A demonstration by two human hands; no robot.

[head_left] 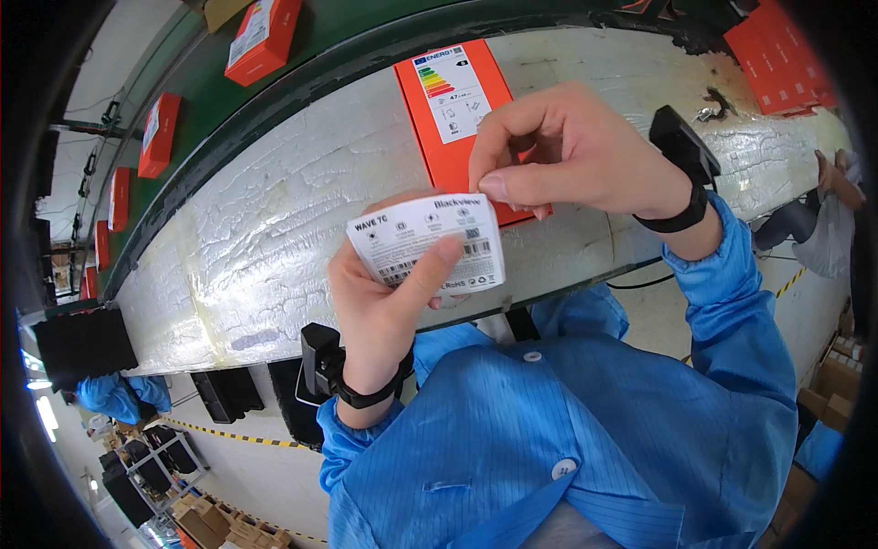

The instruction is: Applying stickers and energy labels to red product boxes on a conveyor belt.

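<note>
My left hand point(380, 306) grips a white printed label sheet point(430, 242), its thumb lying across the front and the other fingers behind it. The sheet bows slightly and carries small icons and barcodes; whether it is one label or a stack, I cannot tell. At its upper right corner my right hand point(567, 151) pinches the edge between thumb and forefinger, the other fingers curled. Just beyond both hands a flat red box point(412, 101) lies on the worktop, partly hidden by my right hand. A white energy label point(450, 96) is on its upper face.
The worktop point(247, 201) is covered in wrinkled clear film. Beyond its dark raised edge, a green conveyor point(197, 105) carries several red boxes point(160, 135). More red boxes point(777, 59) stand at the far right. A person in blue point(119, 395) is at the left, another person point(837, 183) at the right.
</note>
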